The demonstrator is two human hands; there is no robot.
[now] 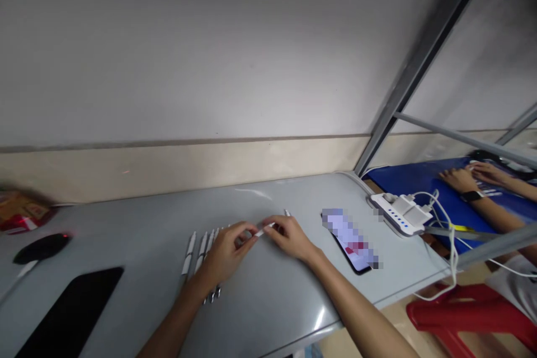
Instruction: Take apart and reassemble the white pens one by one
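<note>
My left hand (229, 249) and my right hand (291, 238) meet over the grey table, fingertips pinching a slim white pen part (264, 229) between them. Most of that part is covered by my fingers. Several white pens (202, 249) with silver ends lie side by side, partly hidden under my left hand and forearm. Just behind my right hand pokes a short silver-white tip (287, 212); whether it belongs to the held part or to a separate pen, I cannot tell.
A lit phone (350, 240) lies right of my right hand, near a white power strip (396, 213) with cables. At left are a black mouse (42, 248), a dark flat object (73, 313) and a red-brown packet (23, 211). Beyond a metal frame (423, 45), another person's hands (474, 176) work over a blue surface.
</note>
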